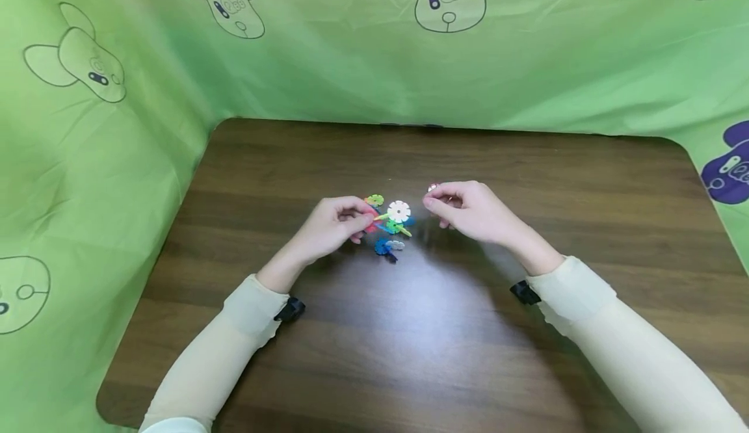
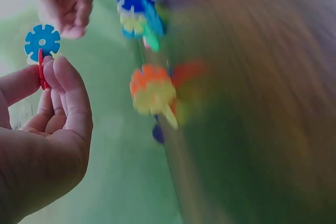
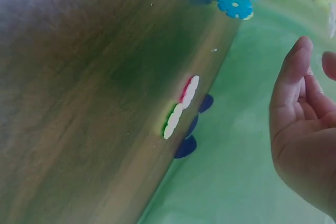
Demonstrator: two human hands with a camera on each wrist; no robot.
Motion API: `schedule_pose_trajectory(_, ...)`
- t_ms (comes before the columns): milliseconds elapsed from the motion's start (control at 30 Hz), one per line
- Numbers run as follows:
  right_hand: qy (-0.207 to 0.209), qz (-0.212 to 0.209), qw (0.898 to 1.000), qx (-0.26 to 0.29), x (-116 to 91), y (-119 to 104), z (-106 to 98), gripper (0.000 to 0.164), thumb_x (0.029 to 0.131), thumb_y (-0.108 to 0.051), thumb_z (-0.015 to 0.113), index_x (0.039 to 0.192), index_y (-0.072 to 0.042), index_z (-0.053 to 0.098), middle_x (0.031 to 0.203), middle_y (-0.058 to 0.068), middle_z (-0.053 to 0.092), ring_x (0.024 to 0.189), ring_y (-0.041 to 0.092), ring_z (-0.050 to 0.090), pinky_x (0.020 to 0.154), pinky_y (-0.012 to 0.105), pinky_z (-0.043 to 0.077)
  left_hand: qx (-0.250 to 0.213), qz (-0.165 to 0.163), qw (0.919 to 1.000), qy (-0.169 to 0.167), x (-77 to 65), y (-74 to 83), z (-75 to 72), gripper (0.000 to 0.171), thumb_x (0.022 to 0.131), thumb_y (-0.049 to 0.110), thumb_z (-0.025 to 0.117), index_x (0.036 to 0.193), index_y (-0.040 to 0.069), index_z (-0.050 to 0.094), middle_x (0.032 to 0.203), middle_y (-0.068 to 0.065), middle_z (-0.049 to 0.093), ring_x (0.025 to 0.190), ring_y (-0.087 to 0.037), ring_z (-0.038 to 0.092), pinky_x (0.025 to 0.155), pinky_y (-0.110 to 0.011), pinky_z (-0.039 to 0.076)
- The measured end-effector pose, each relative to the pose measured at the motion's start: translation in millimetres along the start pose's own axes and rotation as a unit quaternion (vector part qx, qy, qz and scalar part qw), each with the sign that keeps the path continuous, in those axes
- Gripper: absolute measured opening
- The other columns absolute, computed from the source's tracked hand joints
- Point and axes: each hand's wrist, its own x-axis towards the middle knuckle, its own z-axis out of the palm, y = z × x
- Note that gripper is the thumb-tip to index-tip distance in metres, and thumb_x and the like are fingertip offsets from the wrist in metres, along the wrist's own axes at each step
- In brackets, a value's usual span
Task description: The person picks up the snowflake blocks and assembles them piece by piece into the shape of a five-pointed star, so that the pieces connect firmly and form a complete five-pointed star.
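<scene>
My left hand point(image 1: 336, 225) pinches a red notched disc point(image 2: 42, 72), seen edge-on between thumb and fingertips in the left wrist view. A blue notched disc point(image 2: 43, 40) stands joined to it just beyond the fingertips. Beside that hand in the head view are a white flower-shaped disc point(image 1: 399, 211), a green one point(image 1: 394, 226) and a yellow-green one point(image 1: 375, 199). My right hand point(image 1: 476, 210) hovers to the right of them. In the right wrist view its thumb and forefinger are parted, with nothing between them.
Nearer me on the brown table point(image 1: 328, 355) lies a small joined piece point(image 1: 383, 247) of blue and grey discs. Two flat discs, one pink-edged point(image 3: 190, 92) and one green-edged point(image 3: 173, 121), lie end to end in the right wrist view. Green cloth point(image 1: 328, 69) hangs behind the table.
</scene>
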Motion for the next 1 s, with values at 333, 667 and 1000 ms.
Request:
schedule_pose_trajectory(333,-0.084,0.017,0.987,-0.138,58,-5,13,0.024,0.101,-0.032,0.064,0.101,-0.013,0.079,0.078,-0.002,0.066,0.071,0.017,0.053,0.072,0.036,0.043,0.001,-0.019,0.9984,0.054,-29.6,-12.3,-35.8,0.017,0.101,0.007,0.066,0.112,-0.007,0.070,0.101,-0.031,0.071,0.077,-0.035,0.065,0.069,-0.029,0.059)
schedule_pose_trajectory(667,-0.217,0.054,0.955,-0.196,87,-2,28,0.050,0.095,-0.042,0.067,0.057,-0.021,0.042,0.055,-0.009,0.030,0.052,0.008,0.024,0.053,0.029,0.028,-0.002,-0.029,0.9973,0.068,-43.8,-22.3,-43.7,0.017,0.102,0.005,0.064,0.111,-0.009,0.069,0.101,-0.031,0.070,0.080,-0.040,0.065,0.068,-0.027,0.058)
schedule_pose_trajectory(1000,-0.237,0.066,0.948,-0.201,83,-9,32,0.029,0.092,-0.034,0.068,0.071,-0.015,0.066,0.063,-0.005,0.046,0.061,0.012,0.041,0.062,0.031,0.039,-0.006,-0.026,0.9974,0.067,-44.9,-23.9,-41.8,0.017,0.102,0.004,0.063,0.111,-0.009,0.069,0.100,-0.031,0.070,0.080,-0.038,0.066,0.067,-0.026,0.058)
